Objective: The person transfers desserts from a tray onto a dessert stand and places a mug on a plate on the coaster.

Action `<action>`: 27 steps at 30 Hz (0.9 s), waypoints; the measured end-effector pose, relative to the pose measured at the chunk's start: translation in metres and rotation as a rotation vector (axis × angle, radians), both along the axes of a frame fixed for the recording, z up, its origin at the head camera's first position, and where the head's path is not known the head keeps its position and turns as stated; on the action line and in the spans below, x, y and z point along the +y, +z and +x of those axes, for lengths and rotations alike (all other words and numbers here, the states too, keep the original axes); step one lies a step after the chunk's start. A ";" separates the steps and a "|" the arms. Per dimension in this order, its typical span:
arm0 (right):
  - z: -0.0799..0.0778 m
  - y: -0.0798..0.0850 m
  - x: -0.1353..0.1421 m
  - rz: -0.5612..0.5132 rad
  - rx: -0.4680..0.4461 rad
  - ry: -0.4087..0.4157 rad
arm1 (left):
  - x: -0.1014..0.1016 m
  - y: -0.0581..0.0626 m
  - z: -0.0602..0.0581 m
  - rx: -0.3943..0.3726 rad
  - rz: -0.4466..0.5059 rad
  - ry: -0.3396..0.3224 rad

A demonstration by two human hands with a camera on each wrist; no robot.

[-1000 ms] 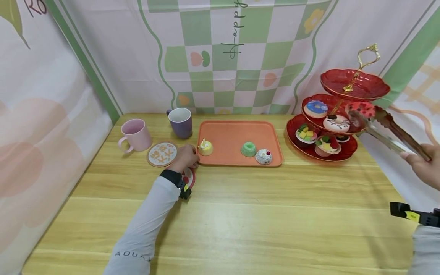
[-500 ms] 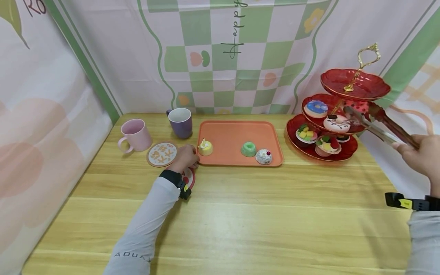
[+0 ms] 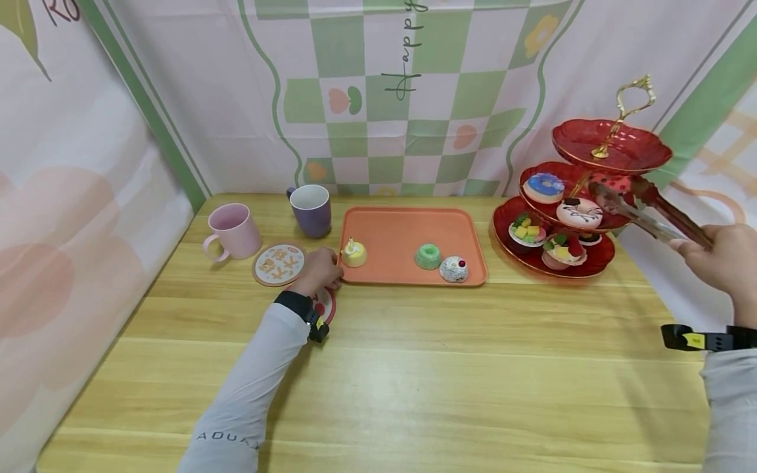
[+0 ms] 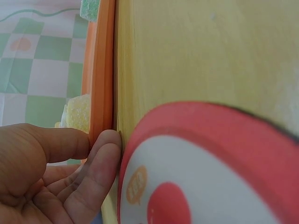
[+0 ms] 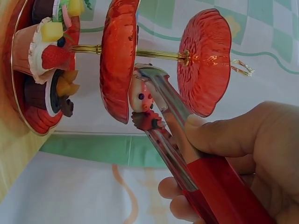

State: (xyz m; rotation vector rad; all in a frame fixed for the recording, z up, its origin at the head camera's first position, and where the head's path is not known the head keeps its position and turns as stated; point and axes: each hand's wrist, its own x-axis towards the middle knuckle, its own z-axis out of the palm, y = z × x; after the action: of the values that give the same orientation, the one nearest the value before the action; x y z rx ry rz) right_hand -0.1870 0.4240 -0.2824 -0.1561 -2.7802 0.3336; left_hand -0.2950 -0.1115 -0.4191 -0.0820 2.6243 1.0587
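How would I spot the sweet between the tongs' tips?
Right of the orange tray, find the three-tiered red stand. At its middle tier, follow the tongs to their tips. The pastry between them has a red top with dark spots, unlike the blue-iced doughnut and drizzled white doughnut.

A pink mug (image 3: 235, 230) stands upright on the wooden table (image 3: 443, 374), with its handle on the left. Just to its right, farther back, stands a purple mug (image 3: 312, 213). It is white inside, and its handle is on the left too. In front of the mugs lies a round coaster (image 3: 280, 265), white with little orange pictures. Near it lies a red-rimmed coaster (image 4: 201, 177) with a red blob on its white middle. Behind the table hangs a cloth (image 3: 440, 98) with green and white squares, hearts, an orange flower and the word "Happy" turned sideways. Wavy green lines run down both sides. On the left, a pale cloth (image 3: 89, 190) has big, soft pink shapes.
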 end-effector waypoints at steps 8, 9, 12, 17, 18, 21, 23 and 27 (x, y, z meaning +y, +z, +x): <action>-0.005 -0.001 0.002 0.021 -0.026 -0.002 | 0.000 0.000 -0.001 -0.008 -0.005 0.000; -0.005 0.000 0.002 0.020 -0.031 -0.004 | 0.000 0.000 -0.001 -0.014 -0.005 0.004; -0.006 0.001 0.003 0.018 -0.052 -0.015 | 0.001 0.001 -0.002 -0.026 -0.011 0.012; -0.009 0.000 0.004 -0.005 -0.065 -0.038 | 0.001 0.002 -0.002 -0.029 -0.017 0.011; -0.009 0.000 0.004 -0.009 -0.065 -0.040 | 0.001 0.002 -0.002 -0.024 -0.016 0.008; -0.009 -0.001 0.005 -0.024 -0.072 -0.050 | 0.000 0.002 -0.001 -0.012 -0.007 0.004; -0.008 -0.002 0.006 -0.027 -0.068 -0.051 | 0.000 0.002 0.000 0.003 -0.002 -0.007; -0.004 -0.002 0.006 -0.053 -0.055 -0.063 | -0.001 0.002 0.003 0.020 0.010 -0.026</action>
State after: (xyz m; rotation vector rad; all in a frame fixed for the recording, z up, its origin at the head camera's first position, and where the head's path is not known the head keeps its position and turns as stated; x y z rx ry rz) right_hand -0.1915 0.4305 -0.2849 -0.2682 -2.8144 0.3931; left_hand -0.2925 -0.1121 -0.4167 -0.0358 2.6304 1.0687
